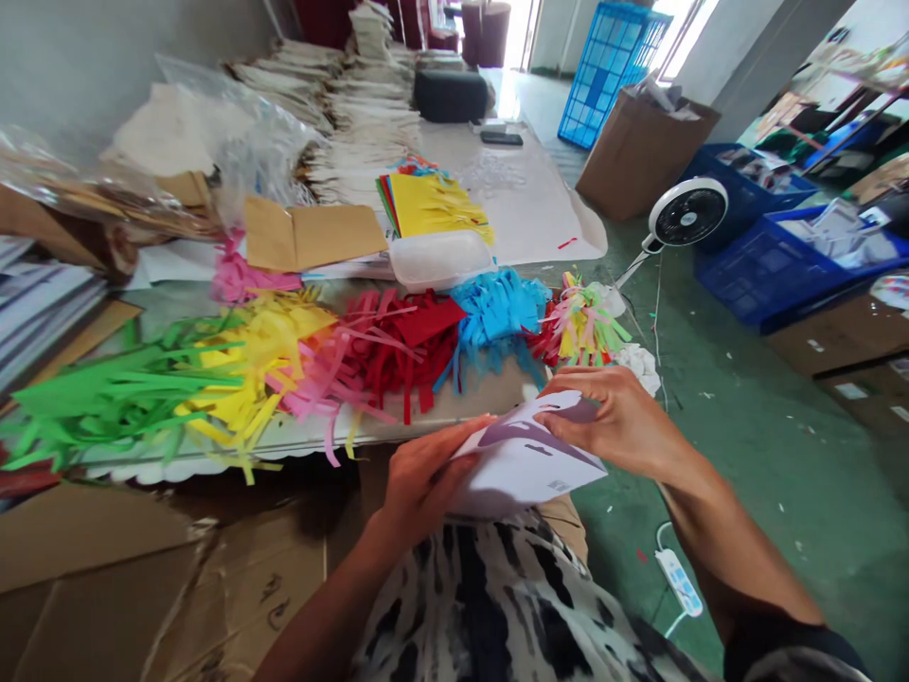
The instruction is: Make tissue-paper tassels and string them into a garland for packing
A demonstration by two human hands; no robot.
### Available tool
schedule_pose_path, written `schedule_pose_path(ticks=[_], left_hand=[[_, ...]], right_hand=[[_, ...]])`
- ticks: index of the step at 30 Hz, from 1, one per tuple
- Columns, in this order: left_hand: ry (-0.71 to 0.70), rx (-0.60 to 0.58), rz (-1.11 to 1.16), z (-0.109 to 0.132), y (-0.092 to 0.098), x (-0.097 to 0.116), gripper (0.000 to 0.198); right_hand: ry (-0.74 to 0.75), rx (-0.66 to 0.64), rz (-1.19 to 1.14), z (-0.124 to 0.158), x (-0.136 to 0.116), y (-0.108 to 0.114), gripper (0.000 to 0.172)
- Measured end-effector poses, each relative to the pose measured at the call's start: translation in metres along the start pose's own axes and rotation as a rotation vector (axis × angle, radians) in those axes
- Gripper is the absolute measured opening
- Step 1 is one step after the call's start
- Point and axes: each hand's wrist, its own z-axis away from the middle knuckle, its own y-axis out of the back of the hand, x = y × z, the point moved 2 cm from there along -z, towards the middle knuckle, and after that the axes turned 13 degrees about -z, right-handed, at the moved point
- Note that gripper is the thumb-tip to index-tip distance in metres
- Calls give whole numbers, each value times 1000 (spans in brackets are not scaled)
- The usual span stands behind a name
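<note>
From my remote seat on the head cam, both hands are on one thing: a folded white paper sheet [529, 464] with purple print, held low over patterned clothing [497, 606], just past the table [284, 439] edge. The left hand [424, 483] is closed on the sheet's lower left side, wrist turned in, forearm rising from the bottom of the frame. The right hand [609, 419] is curled over the upper edge and pinching it, with the forearm angled off toward the lower right. My read is that they hold opposite sides to keep the fold snug and the sheet steady, though I can't make out where the thumbs sit.

Across the table, fringed paper runs in colour bands: green fringe [106, 390], yellow fringe [252, 365], red fringe [404, 346] and blue fringe [497, 313]. It looks sorted by colour so each is easy to spot. A multicoloured fringe bundle [582, 324] sits at the right end, nearest the right hand.
</note>
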Motion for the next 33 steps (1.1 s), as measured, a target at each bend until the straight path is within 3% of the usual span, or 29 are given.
schedule_pose_path(ticks=[5, 13, 18, 21, 25, 28, 33], left_hand=[[-40, 8, -26, 1, -2, 1, 41], [77, 46, -53, 2, 1, -1, 33], [245, 23, -30, 7, 0, -8, 33], [452, 67, -11, 9, 2, -15, 36], [696, 225, 104, 6, 6, -19, 39], [759, 287, 206, -1, 8, -19, 39], [728, 349, 182, -7, 4, -19, 44]], right_hand=[[34, 111, 58, 5, -1, -5, 7], [-58, -12, -197, 7, 0, -2, 12], [-82, -43, -449, 6, 4, -1, 24], [-105, 78, -600, 7, 8, 2, 41], [-2, 346, -562, 13, 12, 3, 47], [35, 474, -496, 18, 14, -9, 40], [37, 661, -550, 20, 13, -47, 22]])
